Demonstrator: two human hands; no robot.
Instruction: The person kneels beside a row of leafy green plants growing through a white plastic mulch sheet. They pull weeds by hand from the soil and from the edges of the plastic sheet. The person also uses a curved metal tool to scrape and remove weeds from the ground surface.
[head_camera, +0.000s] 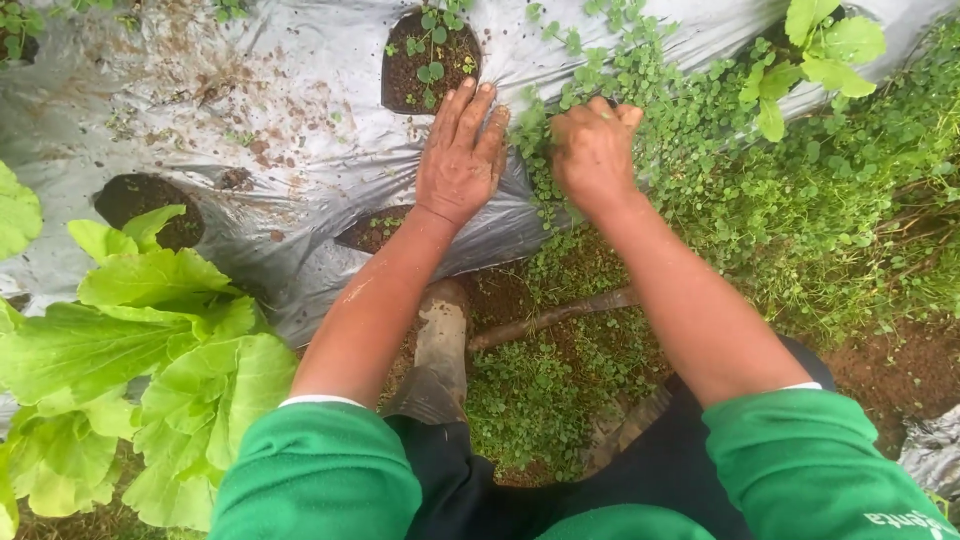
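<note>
The left hand (462, 155) lies flat and spread on the silver mulch sheet (300, 110), fingers reaching toward a planting hole (430, 60), while the right hand (592, 152) is curled into a fist, gripping a clump of small-leaved weeds (640, 110) at the sheet's edge. Judging by the ground, the weeding is only partly done — thick green cover remains along the edge and down the furrow (540, 390), though the sheet itself is mostly bare apart from soil smears. 4 holes show in the sheet; the one by the left fingers is full of little weeds. 2 boots (440, 340) stand in the furrow, and 1 large leafy plant (150, 350) — pale green — fills the lower left.
</note>
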